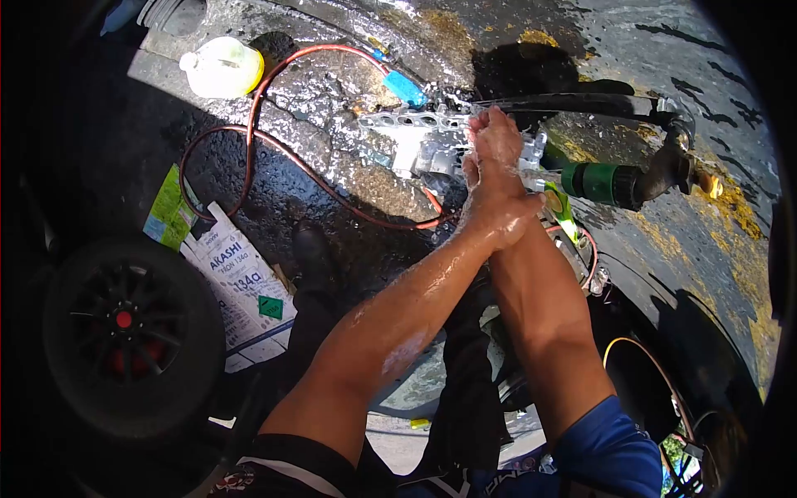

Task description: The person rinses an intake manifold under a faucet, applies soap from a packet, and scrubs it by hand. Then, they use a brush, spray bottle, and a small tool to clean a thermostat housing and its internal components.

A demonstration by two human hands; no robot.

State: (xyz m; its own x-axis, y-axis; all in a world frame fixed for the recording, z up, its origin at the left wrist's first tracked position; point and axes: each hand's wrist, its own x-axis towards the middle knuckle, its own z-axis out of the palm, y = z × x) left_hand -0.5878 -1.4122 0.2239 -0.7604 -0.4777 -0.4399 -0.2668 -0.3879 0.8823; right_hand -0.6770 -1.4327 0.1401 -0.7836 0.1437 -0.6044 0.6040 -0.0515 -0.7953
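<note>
Wet and glistening, both arms reach forward and meet beneath a tap with a green hose connector, from which water runs over them. My left hand appears closed around my right wrist. Beyond it, my right hand is in the splashing water, its fingers loosely bent and thumb apart, with nothing visible in it. Below and left of the hands lies a silvery metal part; a metal strip with a row of holes lies along its far side. The hands partly hide the part.
A reddish hose loops over wet ground, near a blue object. A pale jug with yellow contents stands at upper left. A wheel and a printed AKASHI 134a carton are at left. A bright green item lies right.
</note>
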